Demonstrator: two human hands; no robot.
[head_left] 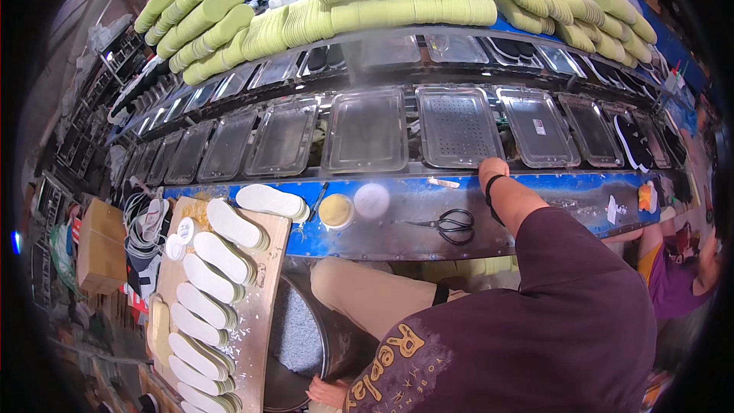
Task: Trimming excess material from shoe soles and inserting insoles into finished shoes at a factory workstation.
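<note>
My right hand (493, 169), a dark band at its wrist, reaches to the far edge of the workbench. It is at the near right corner of a perforated metal tray (457, 126); its fingers are mostly hidden. Low in the view, my left hand (327, 392) rests beside the rim of a round tub (327, 336) with pale bits inside, fingers loosely apart, nothing seen in them. Black-handled scissors (456, 226) lie on the bench, left of my right forearm. Further left stand a pot of yellowish paste (336, 212) and a round white lid-like disc (371, 200).
A wooden board (271, 275) at left carries several stacks of white insoles (212, 278). Two rows of metal trays, some with dark shoe parts (633, 143), run beyond the blue-edged bench (367, 241). Green insole stacks (413, 10) rise behind. A cardboard box (102, 246) stands left; another person (680, 283) sits right.
</note>
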